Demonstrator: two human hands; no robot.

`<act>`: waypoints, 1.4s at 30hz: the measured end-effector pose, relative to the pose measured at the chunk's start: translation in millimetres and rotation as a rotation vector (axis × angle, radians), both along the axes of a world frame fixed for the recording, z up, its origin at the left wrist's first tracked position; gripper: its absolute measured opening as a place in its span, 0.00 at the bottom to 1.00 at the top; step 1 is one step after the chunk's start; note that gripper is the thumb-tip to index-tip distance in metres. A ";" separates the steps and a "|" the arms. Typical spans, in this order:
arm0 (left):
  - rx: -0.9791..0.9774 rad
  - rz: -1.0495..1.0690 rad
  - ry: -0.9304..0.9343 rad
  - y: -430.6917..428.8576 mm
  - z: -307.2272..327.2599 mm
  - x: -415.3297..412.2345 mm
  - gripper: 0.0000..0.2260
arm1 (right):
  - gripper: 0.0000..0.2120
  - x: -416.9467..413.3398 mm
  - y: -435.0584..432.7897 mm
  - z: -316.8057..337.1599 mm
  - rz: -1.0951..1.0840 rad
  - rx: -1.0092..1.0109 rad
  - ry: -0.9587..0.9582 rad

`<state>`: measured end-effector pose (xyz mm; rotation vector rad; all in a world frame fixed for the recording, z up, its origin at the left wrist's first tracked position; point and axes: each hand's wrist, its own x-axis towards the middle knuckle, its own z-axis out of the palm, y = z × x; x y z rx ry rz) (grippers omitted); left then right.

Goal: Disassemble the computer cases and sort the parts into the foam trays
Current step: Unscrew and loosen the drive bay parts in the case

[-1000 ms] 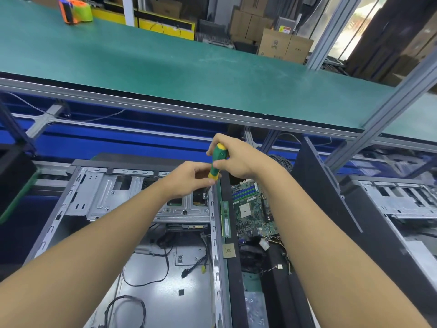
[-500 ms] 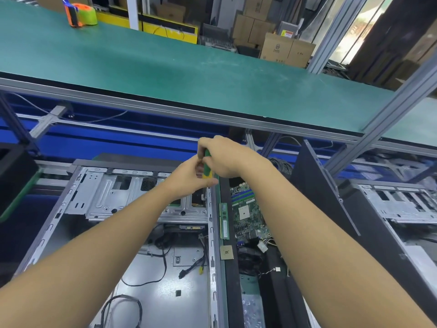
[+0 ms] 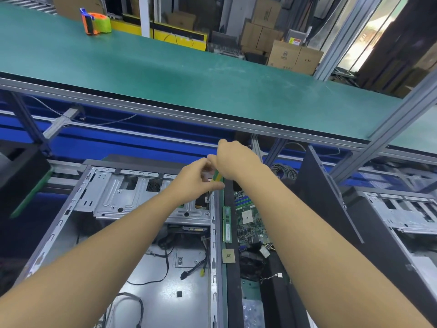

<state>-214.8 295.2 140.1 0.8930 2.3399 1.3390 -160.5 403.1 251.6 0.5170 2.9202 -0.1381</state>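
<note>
- The right hand (image 3: 236,159) wraps the green-and-yellow screwdriver (image 3: 218,176) from above, over the far right corner of the computer case (image 3: 214,233) — a grip for turning, I judge.
- The left hand (image 3: 196,176) pinches the tool's lower end, likely steadying its tip at the drive cage (image 3: 123,197); the screw is hidden.
- Just right of the case's rim lie a memory stick (image 3: 227,224) and a motherboard (image 3: 248,218) — already out.

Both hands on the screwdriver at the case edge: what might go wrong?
1. The screwdriver, gripped by the right hand and pinched by the left hand, may slip onto the motherboard.
2. The loose memory stick and processor chip lie between the forearms; a nudge may knock them off.
</note>
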 end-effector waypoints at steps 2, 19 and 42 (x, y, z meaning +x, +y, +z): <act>0.021 0.070 -0.095 -15.0 -2.3 -2.5 0.14 | 0.11 -0.3 2.5 1.0 0.070 -0.081 -0.016; 0.581 0.468 -1.260 -60.7 -98.1 69.2 0.33 | 0.15 -3.4 -0.5 4.9 0.060 0.026 -0.080; 0.828 0.606 -1.302 -38.1 -100.1 62.1 0.04 | 0.26 8.0 -6.7 5.6 0.009 0.010 -0.081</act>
